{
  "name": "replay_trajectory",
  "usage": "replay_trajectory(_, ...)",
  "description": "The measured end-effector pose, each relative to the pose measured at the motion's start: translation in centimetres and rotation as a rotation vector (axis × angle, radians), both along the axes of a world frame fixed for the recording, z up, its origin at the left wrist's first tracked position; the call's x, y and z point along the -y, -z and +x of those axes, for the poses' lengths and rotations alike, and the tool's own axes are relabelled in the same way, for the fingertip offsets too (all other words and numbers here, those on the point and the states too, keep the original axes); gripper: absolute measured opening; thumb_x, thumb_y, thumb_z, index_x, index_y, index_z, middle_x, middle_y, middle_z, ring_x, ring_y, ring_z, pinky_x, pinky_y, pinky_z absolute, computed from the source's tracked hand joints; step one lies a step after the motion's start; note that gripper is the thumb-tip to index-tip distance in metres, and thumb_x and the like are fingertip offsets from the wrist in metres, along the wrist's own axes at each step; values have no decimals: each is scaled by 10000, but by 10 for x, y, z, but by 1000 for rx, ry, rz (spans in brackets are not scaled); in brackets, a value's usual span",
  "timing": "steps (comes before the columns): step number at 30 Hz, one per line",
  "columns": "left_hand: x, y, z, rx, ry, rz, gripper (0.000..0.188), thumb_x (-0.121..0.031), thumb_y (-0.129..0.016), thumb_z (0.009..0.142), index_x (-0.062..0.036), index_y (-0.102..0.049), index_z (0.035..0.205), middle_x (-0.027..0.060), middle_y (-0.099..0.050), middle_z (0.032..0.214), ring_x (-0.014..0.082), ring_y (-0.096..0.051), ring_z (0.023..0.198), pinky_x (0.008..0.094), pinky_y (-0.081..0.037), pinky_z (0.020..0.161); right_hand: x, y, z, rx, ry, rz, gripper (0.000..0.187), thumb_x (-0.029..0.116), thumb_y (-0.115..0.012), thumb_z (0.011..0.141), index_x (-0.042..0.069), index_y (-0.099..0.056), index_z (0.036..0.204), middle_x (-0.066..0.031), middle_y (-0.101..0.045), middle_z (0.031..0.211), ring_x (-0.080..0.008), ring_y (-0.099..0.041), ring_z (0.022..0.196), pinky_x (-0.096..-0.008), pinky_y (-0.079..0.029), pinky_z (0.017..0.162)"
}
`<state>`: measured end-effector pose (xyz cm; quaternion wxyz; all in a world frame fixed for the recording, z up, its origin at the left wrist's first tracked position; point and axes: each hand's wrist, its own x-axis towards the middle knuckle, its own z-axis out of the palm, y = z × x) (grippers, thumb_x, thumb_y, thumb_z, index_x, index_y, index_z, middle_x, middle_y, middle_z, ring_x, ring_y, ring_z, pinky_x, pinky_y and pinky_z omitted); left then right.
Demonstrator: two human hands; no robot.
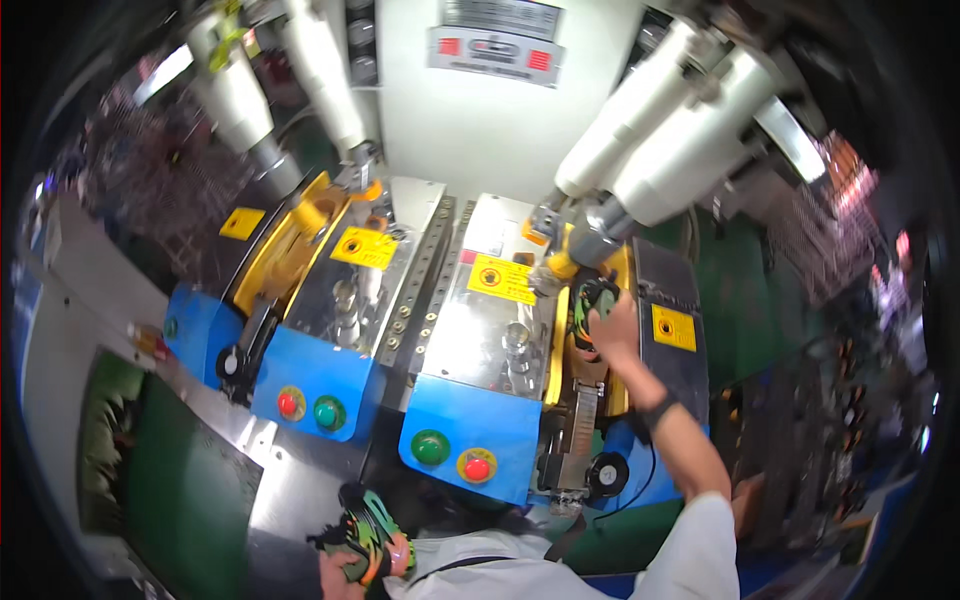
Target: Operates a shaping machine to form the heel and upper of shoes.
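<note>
Keep the black-and-green shoe [595, 300] straight in the right-side yellow-walled slot [555, 360], square to the yellow-tipped press rod [565, 265]; mind fingers near that tip. Keep the second shoe [372, 530] clear of the red button [477, 467]. Reaching well forward with the right hand [615, 330], wrapped around the first shoe; can't tell exact finger placement. Gripping the second shoe in the left hand [340, 575], low over the surface [275, 510].
</note>
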<state>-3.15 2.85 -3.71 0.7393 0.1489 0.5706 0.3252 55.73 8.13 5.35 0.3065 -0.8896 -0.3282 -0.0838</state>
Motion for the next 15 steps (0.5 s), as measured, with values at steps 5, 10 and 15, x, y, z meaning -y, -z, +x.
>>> replay_trajectory(5,-21,-14,17,76,-36,127,498,69,-492,614,-26,-547,1099,114,-627,960,283,-642,866,417,-557,793,1,-54,-207,25,-653,117,452,163,-636,774,-28,-514,1165,-259,-536,1087,-423,-514,1059,-489,-421,908)
replay_trajectory(10,-22,-7,16,124,120,188,586,56,-474,596,-19,-512,1177,115,-615,1027,285,-630,939,411,-534,868,-47,12,-282,130,-754,-123,607,286,-630,849,-38,-398,1306,-329,-313,1412,-448,-298,1342,-592,-290,1044)
replay_trajectory(15,16,-14,-12,165,-218,224,672,29,-485,586,-7,-488,1257,132,-617,1049,326,-625,979,432,-527,907,-13,2,-328,53,-983,-52,546,281,-612,867,-19,-440,1289,-270,-324,1439,-420,-283,1367,-613,-273,1051)
